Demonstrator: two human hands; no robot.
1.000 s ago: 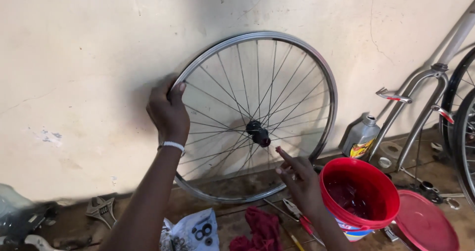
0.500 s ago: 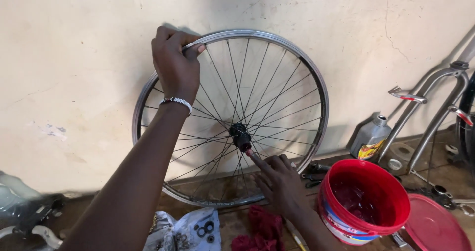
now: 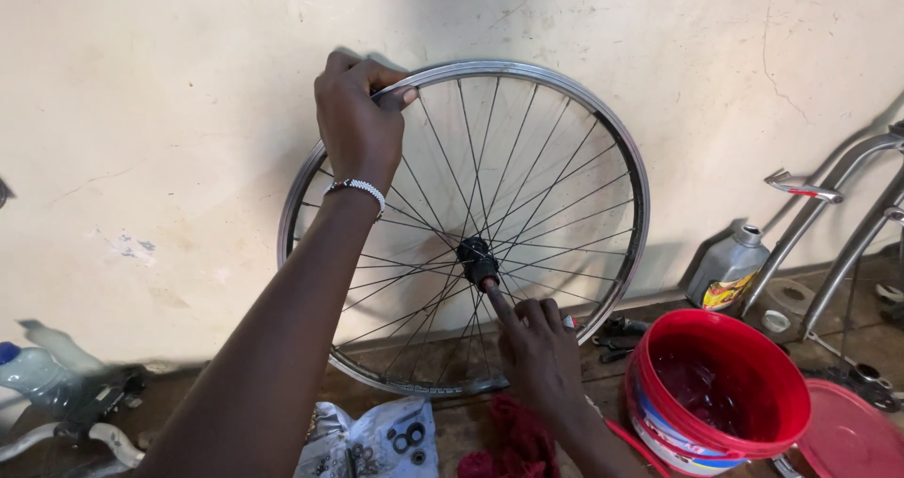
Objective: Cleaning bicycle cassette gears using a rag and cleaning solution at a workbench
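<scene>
A stained, cream-coloured wall forms the background, meeting a dusty floor strewn with workshop items. At the near right stands a red bucket, open, holding a dark reddish liquid; its red lid lies flat on the floor just to its right. Farther back, against the wall, a grey oil bottle with a yellow label stands upright. At the near centre lies a clear plastic bag containing small dark rings and metal parts, with a red rag just beside it. A clear bottle with a blue cap lies at the far left. A spoked bicycle wheel without a tyre stands upright on the floor, leaning against the wall. The left hand is closed over the top-left of the rim, fingers curled around it, the arm reaching up from the near side. The right hand lies below the black hub, index finger extended and touching the hub's lower end, the other fingers loosely curled and holding nothing. A silver bicycle frame leans at the far right.
</scene>
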